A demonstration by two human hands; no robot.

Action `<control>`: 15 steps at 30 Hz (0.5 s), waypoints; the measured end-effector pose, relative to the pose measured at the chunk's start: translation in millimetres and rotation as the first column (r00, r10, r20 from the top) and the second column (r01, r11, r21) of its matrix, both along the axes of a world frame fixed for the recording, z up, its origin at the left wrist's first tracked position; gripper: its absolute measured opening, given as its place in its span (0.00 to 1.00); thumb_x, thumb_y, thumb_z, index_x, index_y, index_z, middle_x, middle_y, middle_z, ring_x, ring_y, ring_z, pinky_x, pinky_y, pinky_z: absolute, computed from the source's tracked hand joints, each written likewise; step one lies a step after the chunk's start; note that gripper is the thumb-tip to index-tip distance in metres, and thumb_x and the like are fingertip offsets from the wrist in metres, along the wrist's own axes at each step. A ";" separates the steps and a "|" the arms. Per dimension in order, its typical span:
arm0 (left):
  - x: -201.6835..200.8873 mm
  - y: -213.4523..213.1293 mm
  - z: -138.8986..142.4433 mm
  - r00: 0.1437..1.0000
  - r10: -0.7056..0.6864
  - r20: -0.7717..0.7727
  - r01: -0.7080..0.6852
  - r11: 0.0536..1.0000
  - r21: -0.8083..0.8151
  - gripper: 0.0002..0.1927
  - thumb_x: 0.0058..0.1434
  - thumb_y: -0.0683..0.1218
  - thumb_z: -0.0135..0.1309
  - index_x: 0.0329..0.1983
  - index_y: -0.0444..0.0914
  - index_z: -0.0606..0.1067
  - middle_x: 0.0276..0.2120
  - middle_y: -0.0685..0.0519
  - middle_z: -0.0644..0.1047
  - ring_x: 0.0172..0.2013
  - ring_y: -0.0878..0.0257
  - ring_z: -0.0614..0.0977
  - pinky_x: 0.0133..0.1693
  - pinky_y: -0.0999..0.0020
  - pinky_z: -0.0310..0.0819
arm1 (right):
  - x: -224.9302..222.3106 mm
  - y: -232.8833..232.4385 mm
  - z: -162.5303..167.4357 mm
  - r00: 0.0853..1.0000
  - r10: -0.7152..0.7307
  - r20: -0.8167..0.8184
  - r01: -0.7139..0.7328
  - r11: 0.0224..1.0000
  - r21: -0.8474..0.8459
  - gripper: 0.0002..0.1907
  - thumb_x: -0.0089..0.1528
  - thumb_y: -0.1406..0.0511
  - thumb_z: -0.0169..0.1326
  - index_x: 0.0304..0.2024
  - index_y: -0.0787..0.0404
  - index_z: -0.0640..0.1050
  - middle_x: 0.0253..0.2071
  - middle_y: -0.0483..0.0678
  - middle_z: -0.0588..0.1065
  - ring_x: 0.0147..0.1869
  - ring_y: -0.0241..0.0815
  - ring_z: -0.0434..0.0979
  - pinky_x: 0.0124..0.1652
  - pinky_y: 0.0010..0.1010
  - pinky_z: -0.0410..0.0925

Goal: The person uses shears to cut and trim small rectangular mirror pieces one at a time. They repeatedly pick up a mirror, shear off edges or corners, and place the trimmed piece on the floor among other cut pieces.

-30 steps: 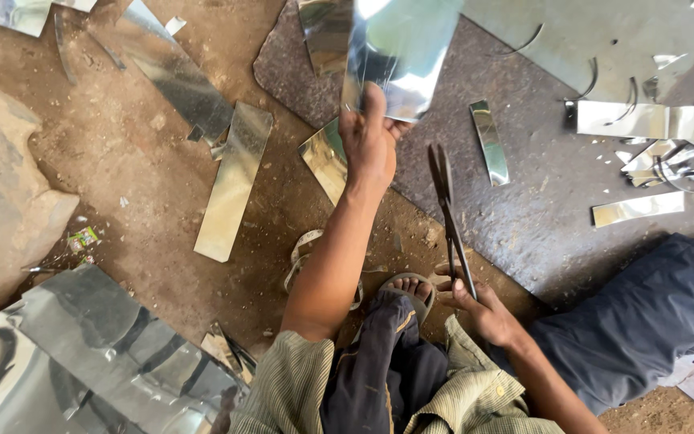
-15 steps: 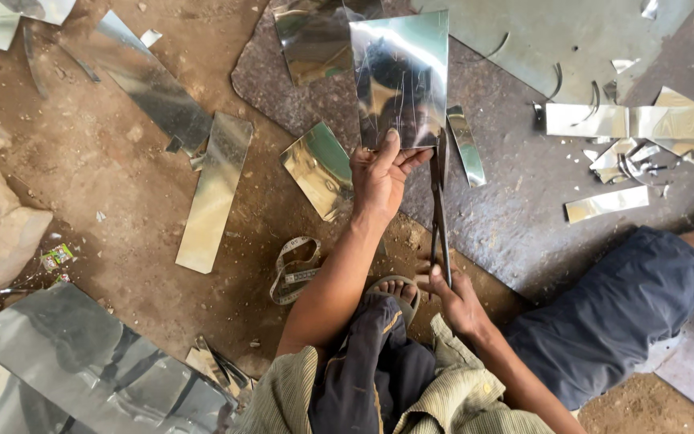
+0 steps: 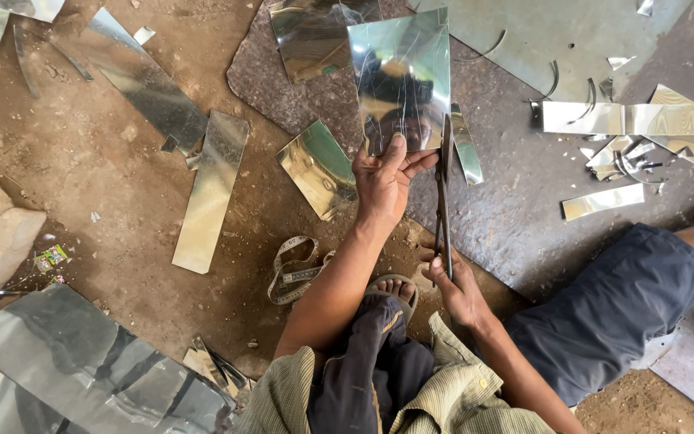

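Observation:
My left hand [image 3: 385,182] grips the lower edge of a shiny rectangular metal sheet [image 3: 401,76], held upright in front of me. My right hand [image 3: 454,281] is closed on the handles of long dark tin snips [image 3: 443,197]. The snips point away from me, and their blades meet the sheet's lower right edge. My foot in a sandal [image 3: 392,291] rests on the ground between my arms.
Cut metal strips [image 3: 209,190] and offcuts lie on the dirt floor at left and on the dark stone slab [image 3: 516,209] at right. A curved shiny piece [image 3: 316,167] and a coiled measuring tape [image 3: 292,273] lie near my left arm. Large crumpled sheets [image 3: 66,370] fill the lower left.
My left hand has brought the sheet down and nearer, turning it more squarely to me. The snips have moved up to the sheet's right edge.

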State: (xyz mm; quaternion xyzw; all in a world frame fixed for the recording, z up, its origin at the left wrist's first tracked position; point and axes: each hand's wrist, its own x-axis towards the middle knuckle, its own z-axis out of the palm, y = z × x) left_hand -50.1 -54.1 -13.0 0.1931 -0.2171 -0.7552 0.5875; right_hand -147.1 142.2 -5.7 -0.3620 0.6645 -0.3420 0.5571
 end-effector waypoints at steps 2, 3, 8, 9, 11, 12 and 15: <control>-0.2 0.6 0.4 1.000 0.025 -0.016 -0.025 1.000 0.016 0.06 0.72 0.39 0.55 0.50 0.33 0.75 0.43 0.42 0.82 0.40 0.48 0.87 0.41 0.51 0.88 | -0.4 -0.6 -0.7 0.999 0.002 -0.034 0.000 0.999 0.054 0.23 0.70 0.55 0.42 0.62 0.59 0.71 0.46 0.51 0.76 0.49 0.43 0.80 0.50 0.36 0.73; 0.0 0.5 0.9 0.999 0.037 -0.022 -0.037 0.999 0.026 0.07 0.71 0.39 0.55 0.51 0.34 0.74 0.43 0.43 0.82 0.39 0.48 0.87 0.40 0.52 0.88 | -0.9 -0.6 -1.5 0.999 0.002 -0.050 0.002 0.996 0.084 0.23 0.70 0.54 0.41 0.61 0.59 0.72 0.43 0.51 0.77 0.48 0.43 0.81 0.48 0.36 0.74; 2.2 -0.6 5.2 1.000 0.016 -0.023 -0.016 1.000 0.020 0.08 0.72 0.38 0.54 0.53 0.32 0.74 0.42 0.43 0.81 0.39 0.48 0.87 0.41 0.52 0.88 | -5.3 3.6 -12.5 0.961 0.072 -0.269 -0.071 0.997 0.012 0.22 0.70 0.52 0.41 0.49 0.62 0.74 0.32 0.51 0.73 0.35 0.41 0.75 0.38 0.36 0.69; 2.4 -0.1 5.8 1.000 0.013 -0.021 -0.013 1.000 0.011 0.08 0.73 0.38 0.54 0.53 0.32 0.74 0.42 0.43 0.81 0.39 0.47 0.87 0.41 0.52 0.88 | -5.8 5.8 -15.5 0.951 0.071 -0.302 -0.079 0.997 -0.014 0.23 0.70 0.51 0.41 0.46 0.64 0.74 0.31 0.52 0.72 0.34 0.41 0.72 0.37 0.36 0.68; 2.1 0.5 6.7 1.000 0.010 -0.029 -0.009 1.000 0.016 0.07 0.73 0.39 0.53 0.52 0.32 0.74 0.42 0.42 0.82 0.40 0.47 0.87 0.42 0.52 0.88 | -5.6 8.4 -21.4 0.936 0.087 -0.342 -0.072 0.996 0.057 0.24 0.72 0.51 0.42 0.42 0.66 0.73 0.28 0.54 0.70 0.33 0.42 0.68 0.37 0.38 0.66; 2.0 0.8 6.9 0.999 0.009 -0.033 -0.008 1.000 0.019 0.07 0.73 0.39 0.53 0.51 0.32 0.74 0.42 0.41 0.82 0.40 0.47 0.87 0.42 0.52 0.88 | -5.1 9.1 -23.4 0.928 0.096 -0.361 -0.067 0.994 0.092 0.25 0.73 0.50 0.42 0.40 0.68 0.72 0.27 0.55 0.69 0.33 0.43 0.66 0.36 0.39 0.65; 1.8 0.7 7.3 1.000 0.005 -0.025 -0.004 0.998 0.060 0.07 0.72 0.39 0.53 0.50 0.33 0.74 0.42 0.43 0.82 0.39 0.49 0.87 0.41 0.52 0.88 | -4.2 7.7 -22.6 0.918 0.116 -0.379 -0.079 0.991 0.111 0.28 0.75 0.49 0.42 0.37 0.69 0.71 0.28 0.56 0.68 0.33 0.44 0.64 0.37 0.41 0.65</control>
